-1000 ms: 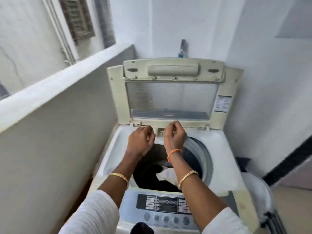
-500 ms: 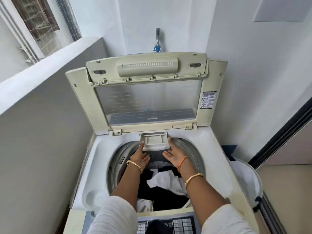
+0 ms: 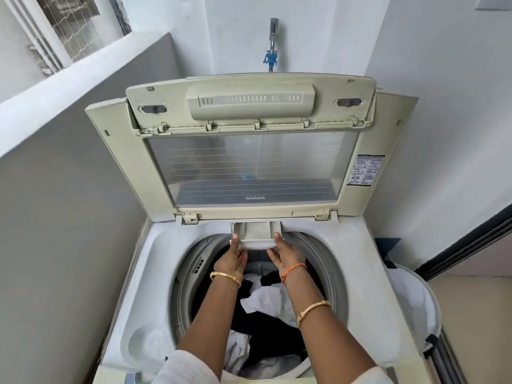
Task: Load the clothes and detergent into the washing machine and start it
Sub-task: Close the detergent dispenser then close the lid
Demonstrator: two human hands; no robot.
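Note:
A cream top-loading washing machine stands in front of me with its lid raised upright. Black and white clothes lie in the drum. A small pale detergent drawer is pulled out at the back rim of the drum opening. My left hand grips the drawer's left side, thumb on its corner. My right hand grips its right side, thumb on the edge. Both forearms reach over the drum. No detergent container is in view.
A grey parapet wall runs close along the machine's left side. A tap with a blue fitting is on the white wall behind the lid. A white laundry basket stands at the right, beside a dark door frame.
The drawer has been slid out from under the lid hinge. Both hands dropped from the back rim to the drawer's sides. My view moved closer and tilted down; the control panel left the frame.

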